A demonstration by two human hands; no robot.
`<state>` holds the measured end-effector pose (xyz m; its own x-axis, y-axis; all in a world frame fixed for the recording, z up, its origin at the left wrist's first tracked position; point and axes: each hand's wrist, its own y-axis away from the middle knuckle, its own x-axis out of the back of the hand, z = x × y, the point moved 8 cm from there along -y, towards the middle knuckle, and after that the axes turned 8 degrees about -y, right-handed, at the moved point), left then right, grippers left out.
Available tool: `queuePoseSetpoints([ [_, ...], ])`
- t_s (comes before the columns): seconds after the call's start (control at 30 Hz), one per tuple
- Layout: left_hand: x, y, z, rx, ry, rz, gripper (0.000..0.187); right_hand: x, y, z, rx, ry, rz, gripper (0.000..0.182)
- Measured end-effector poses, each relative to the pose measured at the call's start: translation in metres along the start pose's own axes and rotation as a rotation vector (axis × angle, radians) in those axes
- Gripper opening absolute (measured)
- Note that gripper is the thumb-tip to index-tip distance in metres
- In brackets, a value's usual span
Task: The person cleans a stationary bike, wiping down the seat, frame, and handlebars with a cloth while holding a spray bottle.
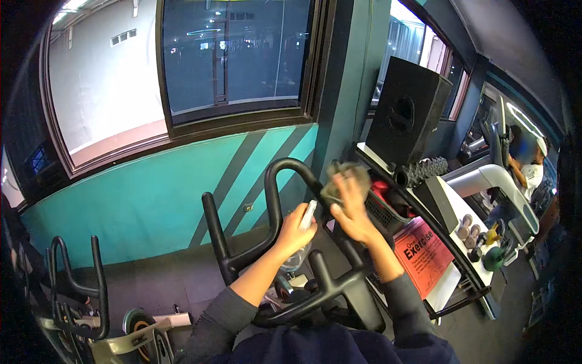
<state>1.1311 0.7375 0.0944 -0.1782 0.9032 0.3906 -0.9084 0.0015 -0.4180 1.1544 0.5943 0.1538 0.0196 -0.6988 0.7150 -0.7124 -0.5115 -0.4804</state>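
Note:
My left hand (pixel 297 232) is closed around a spray bottle (pixel 309 213). Its white spray head shows above my fingers, and part of a clear body hangs below them. In my right hand (pixel 351 212) is a greyish-green cloth (pixel 330 193), a little blurred, at the right side of the exercise bike's black handlebar (pixel 274 200). Whether the cloth presses on the bar there is hard to make out. Both hands are over the handlebar, the left one inside its loop.
A second exercise bike (pixel 97 273) stands at the left. To the right, a table holds a black speaker (pixel 403 109), a foam roller (pixel 424 171), a basket (pixel 388 212), an orange sign (pixel 424 255) and small dumbbells (pixel 465 229). Beyond it, a person (pixel 532 173) is near a treadmill (pixel 494 182).

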Motion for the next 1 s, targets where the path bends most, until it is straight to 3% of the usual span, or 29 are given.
queuePoseSetpoints([
  [0.03, -0.001, 0.001, 0.001, -0.006, 0.002, -0.001, 0.038, -0.028, -0.008, 0.028, -0.088, -0.006, -0.172, 0.07],
  [0.1, 0.0, 0.003, 0.002, 0.014, -0.005, 0.015, 0.033, -0.047, -0.018, 0.044, -0.107, -0.061, -0.275, 0.064],
  [0.13, 0.0, 0.003, 0.0, -0.036, -0.045, 0.057, 0.03, -0.043, -0.026, 0.049, 0.005, -0.296, -0.118, 0.065],
  [0.17, 0.002, 0.004, 0.003, -0.03, -0.037, 0.07, 0.029, -0.03, -0.028, 0.057, -0.168, -0.424, -0.019, 0.065],
  [0.23, 0.003, 0.004, 0.006, -0.014, -0.034, 0.073, 0.029, -0.025, -0.031, 0.072, -0.246, -0.477, 0.004, 0.064],
  [0.27, 0.003, 0.003, 0.008, -0.011, -0.032, 0.075, 0.029, -0.027, -0.033, 0.06, -0.152, -0.191, 0.049, 0.054],
  [0.3, 0.003, 0.003, 0.009, -0.015, -0.071, 0.071, 0.03, -0.039, -0.03, 0.068, -0.289, -0.013, -0.139, 0.044],
  [0.33, 0.002, 0.003, 0.01, -0.019, -0.111, 0.067, 0.03, -0.039, -0.033, 0.064, -0.284, 0.041, -0.104, 0.041],
  [0.47, 0.005, 0.002, 0.02, 0.01, -0.215, 0.068, 0.034, -0.044, -0.054, 0.046, -0.201, 0.221, 0.011, 0.043],
  [0.63, 0.005, 0.002, 0.022, -0.02, -0.263, 0.069, 0.035, -0.062, -0.112, 0.042, -0.165, 0.219, 0.131, 0.047],
  [0.73, 0.003, 0.0, 0.013, -0.018, -0.236, 0.081, 0.031, -0.07, -0.146, 0.061, -0.202, 0.15, 0.032, 0.055],
  [0.8, 0.002, 0.001, 0.011, -0.026, -0.244, 0.086, 0.027, -0.077, -0.151, 0.07, -0.209, -0.237, -0.079, 0.065],
  [0.87, 0.004, 0.0, 0.012, -0.016, -0.184, 0.029, 0.035, -0.076, -0.14, 0.069, -0.218, -0.245, -0.096, 0.068],
  [1.0, 0.004, 0.002, 0.013, -0.032, -0.204, 0.018, 0.033, -0.068, -0.112, 0.059, -0.18, -0.134, -0.135, 0.067],
])
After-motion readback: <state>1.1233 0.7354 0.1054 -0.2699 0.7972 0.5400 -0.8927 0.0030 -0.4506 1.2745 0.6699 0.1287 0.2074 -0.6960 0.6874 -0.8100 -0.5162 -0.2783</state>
